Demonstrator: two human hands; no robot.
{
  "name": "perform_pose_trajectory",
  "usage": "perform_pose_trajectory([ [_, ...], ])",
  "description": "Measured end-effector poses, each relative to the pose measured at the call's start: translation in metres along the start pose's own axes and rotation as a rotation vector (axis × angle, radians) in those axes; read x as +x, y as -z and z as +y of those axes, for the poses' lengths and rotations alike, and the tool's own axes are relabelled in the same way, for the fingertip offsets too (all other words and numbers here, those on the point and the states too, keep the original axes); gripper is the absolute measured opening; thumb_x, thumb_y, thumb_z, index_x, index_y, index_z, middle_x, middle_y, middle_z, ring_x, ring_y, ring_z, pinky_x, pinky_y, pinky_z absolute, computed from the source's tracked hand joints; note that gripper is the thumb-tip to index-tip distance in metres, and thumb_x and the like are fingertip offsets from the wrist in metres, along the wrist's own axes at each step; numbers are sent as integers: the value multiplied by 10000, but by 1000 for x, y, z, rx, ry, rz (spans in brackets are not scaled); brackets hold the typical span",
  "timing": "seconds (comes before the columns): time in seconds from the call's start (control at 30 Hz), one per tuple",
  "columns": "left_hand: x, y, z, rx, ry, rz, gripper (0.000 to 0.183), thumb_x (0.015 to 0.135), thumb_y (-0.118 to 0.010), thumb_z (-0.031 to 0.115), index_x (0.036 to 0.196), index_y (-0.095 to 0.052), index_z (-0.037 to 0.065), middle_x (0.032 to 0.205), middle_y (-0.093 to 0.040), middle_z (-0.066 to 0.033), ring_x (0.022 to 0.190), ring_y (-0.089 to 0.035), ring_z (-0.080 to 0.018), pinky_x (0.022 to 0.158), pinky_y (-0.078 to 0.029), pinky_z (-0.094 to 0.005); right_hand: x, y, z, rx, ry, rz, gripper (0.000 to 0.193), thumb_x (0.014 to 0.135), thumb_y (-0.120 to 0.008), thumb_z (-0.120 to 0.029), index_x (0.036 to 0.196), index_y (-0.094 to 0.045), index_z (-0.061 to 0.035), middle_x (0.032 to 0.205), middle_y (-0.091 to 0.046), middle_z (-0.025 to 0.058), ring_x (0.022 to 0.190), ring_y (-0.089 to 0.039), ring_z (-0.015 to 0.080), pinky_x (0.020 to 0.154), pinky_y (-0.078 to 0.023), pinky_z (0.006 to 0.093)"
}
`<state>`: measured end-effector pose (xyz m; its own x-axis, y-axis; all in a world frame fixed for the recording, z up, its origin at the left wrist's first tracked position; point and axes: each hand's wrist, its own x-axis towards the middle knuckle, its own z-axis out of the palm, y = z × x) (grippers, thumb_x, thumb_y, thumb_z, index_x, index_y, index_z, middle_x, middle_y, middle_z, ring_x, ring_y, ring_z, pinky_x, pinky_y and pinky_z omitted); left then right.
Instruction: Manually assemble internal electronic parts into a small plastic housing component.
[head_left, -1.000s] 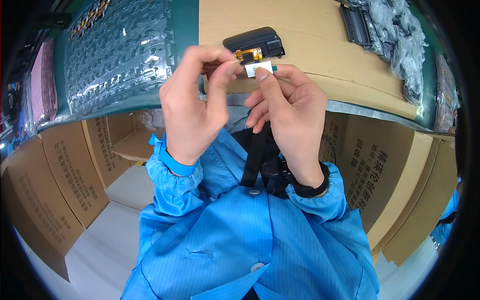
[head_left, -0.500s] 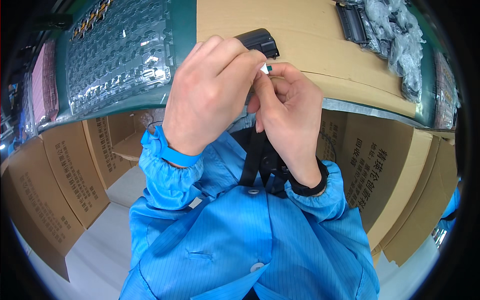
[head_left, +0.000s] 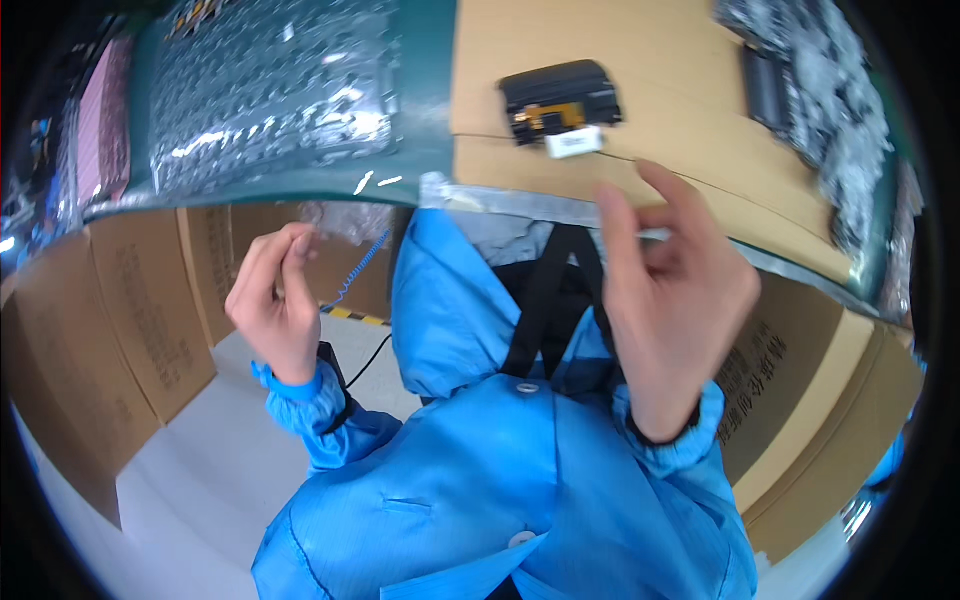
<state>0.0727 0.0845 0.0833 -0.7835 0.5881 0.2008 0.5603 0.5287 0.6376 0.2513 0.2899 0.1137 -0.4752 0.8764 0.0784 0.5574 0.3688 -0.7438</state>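
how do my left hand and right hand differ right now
The left hand is off to the side below the bench edge, fingers pinched together; the right hand is raised near the black part, fingers spread. Neither touches the black part; both wear blue sleeves.

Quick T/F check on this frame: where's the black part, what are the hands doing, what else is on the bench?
1. The black part lies on the cardboard sheet. True.
2. The right hand grips the black part. False: it is open, near the bench edge, holding nothing.
3. The left hand rests on the bench. False: it is below the edge, beside the boxes.
4. A white tab sticks out of the part. True.
5. Clear blister trays lie left of the cardboard. True.
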Motion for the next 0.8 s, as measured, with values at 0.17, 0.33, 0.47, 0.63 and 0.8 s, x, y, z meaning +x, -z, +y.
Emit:
perform_pose_trajectory([
  [0.17,-22,-22,-141,292,492,57,197,846,-767,209,893,-737,20,666,-693,-90,617,-677,-185,618,-511,-294,-45,28,-48,381,486,-255,284,694,-816,-198,956,-741,-115,680,-656,-16,524,-572,154,558,-462,305],
  [0.33,-43,-41,-210,537,-88,59,211,823,-699,85,1026,-700,30,782,-709,-120,751,-677,-339,698,-521,-418,-53,14,-68,797,782,-229,144,844,-659,-162,774,-726,-55,799,-672,116,705,-606,208,593,-476,294],
  [0.47,-23,-44,-148,677,364,-285,477,748,-638,-14,1221,-600,38,1083,-672,-170,1012,-627,-355,820,-496,-444,-53,23,-79,475,425,223,168,858,-627,-140,728,-728,-110,837,-664,66,656,-565,161,552,-438,251],
  [0.63,-15,-30,25,70,190,-210,296,795,-610,-50,1077,-665,20,944,-664,-133,850,-619,-328,767,-506,-386,-3,25,19,336,627,-33,139,835,-693,-8,889,-645,111,708,-615,143,600,-564,212,559,-457,275],
  [0.8,32,-71,96,-24,-273,13,264,910,-619,23,1173,-638,19,926,-674,-84,763,-615,-149,627,-439,-264,30,13,49,46,678,177,373,582,-687,132,930,-729,6,840,-663,130,746,-619,246,587,-487,306],
])
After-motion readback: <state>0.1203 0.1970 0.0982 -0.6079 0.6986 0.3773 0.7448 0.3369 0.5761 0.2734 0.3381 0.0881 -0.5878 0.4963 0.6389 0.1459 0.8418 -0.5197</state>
